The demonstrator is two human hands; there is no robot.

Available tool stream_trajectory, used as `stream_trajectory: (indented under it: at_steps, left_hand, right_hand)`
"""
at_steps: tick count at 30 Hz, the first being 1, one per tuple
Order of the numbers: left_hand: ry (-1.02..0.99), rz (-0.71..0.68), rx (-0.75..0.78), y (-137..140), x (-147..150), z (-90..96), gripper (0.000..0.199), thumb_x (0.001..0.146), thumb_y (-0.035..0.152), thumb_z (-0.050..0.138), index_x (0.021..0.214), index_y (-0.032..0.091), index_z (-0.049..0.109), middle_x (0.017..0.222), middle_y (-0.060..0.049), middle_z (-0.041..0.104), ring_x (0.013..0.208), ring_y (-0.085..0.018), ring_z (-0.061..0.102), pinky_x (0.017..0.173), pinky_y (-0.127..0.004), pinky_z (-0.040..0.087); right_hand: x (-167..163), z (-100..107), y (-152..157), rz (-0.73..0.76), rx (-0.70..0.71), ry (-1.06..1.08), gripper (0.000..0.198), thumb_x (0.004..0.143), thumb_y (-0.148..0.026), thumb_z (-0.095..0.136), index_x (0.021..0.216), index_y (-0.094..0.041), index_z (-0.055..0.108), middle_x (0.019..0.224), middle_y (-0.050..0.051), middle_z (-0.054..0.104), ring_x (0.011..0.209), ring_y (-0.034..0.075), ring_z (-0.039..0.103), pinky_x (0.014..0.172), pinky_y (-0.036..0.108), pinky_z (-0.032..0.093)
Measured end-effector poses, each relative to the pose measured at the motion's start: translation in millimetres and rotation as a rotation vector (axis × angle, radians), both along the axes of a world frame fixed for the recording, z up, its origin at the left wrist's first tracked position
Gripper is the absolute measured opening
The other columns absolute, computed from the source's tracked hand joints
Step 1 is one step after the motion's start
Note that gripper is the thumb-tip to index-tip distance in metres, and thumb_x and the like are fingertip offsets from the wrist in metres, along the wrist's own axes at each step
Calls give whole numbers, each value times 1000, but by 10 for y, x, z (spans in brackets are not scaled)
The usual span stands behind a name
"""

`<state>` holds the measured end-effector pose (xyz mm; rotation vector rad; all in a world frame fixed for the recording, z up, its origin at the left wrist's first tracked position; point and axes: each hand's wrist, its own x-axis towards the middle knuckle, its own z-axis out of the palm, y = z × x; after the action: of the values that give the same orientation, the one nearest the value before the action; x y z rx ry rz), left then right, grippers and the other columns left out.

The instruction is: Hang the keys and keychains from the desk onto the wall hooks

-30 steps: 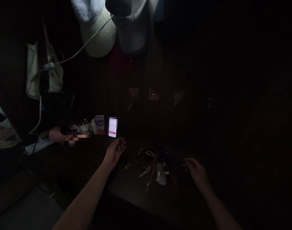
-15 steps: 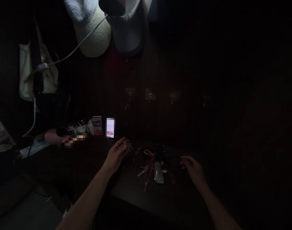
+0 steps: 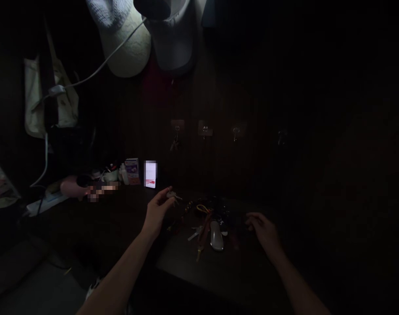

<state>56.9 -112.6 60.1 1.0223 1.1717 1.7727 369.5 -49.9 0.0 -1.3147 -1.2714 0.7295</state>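
My left hand pinches a small bunch of keys between thumb and fingers, above the dark tabletop. A beaded strand trails close to its right. My right hand rests low at the right, its fingers loosely bent and apart, with nothing visible in them. Between the hands lies a pile: a silver oval fob, loose keys, a brown strap with a metal clip, and a yellow loop. Dark items behind the loop are too dim to make out.
Wall hooks line the dark back panel; keys hang from the leftmost hook. A lit phone stands beside small boxes. A pink rounded object lies at left. Caps, a white cable and a bag hang above.
The keys in my left hand have turned from hanging down to lying more level, pointing right. That hand has tilted slightly. My right hand has stayed in place.
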Motion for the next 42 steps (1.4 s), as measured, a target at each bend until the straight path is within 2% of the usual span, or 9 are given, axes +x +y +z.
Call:
stream_trajectory:
  at_steps: [3,8,13,18,23,29,33,42]
  left_hand:
    - [22,26,3,-11,12,27,50,60,30,74,108,21,64,87,-2,68,75,-13,60,75,-26,45]
    - [4,17,0,44,-14,57,49,60,37,74,104,19,65,73,1,63,63,-10,56,63,-23,44]
    - [-41,-10,72,198,-91,167,42,65,43,69,100,18,66,88,-3,65,76,-13,59,68,-23,45]
    - [48,36,93,396,-175,371,39,68,40,66,102,21,66,87,-2,66,76,-11,58,69,-23,45]
    - [124,83,119,649,-253,626,32,74,33,58,102,22,67,112,-4,63,97,-16,57,75,-25,47]
    - [381,276,233,982,-312,992,26,74,28,57,95,16,67,93,-6,68,88,-17,60,80,-29,46]
    - [484,381,317,1171,-287,1209,26,74,25,59,97,15,64,97,-7,68,90,-17,61,82,-27,45]
    - [699,476,238,1451,-222,1480,24,72,20,60,95,16,67,98,-6,70,93,-19,62,85,-29,43]
  right_hand:
    - [-6,-7,9,-17,-16,7,23,58,-37,52,70,-19,60,53,0,59,44,13,52,49,26,41]
    - [-9,1,8,-16,-21,-4,23,58,-36,51,70,-19,60,52,-1,59,45,13,52,49,25,41]
    - [-8,-1,3,-7,-12,-2,23,59,-37,51,71,-19,60,53,0,59,45,13,52,49,26,41]
    - [-5,-3,5,-2,-6,2,24,60,-39,52,71,-19,60,53,0,59,45,13,52,49,26,42]
    - [-3,2,6,-2,-21,3,24,60,-38,51,71,-19,60,53,-1,59,45,13,52,50,26,42]
    - [6,-1,6,-4,-33,-19,25,61,-39,51,73,-19,61,54,0,59,46,13,53,51,27,43]
    - [18,-27,13,1,-11,-19,27,63,-42,51,74,-19,61,56,0,60,47,14,53,51,27,43]
    - [18,-40,22,7,2,-31,24,64,-40,50,74,-20,61,56,0,60,48,14,54,51,27,43]
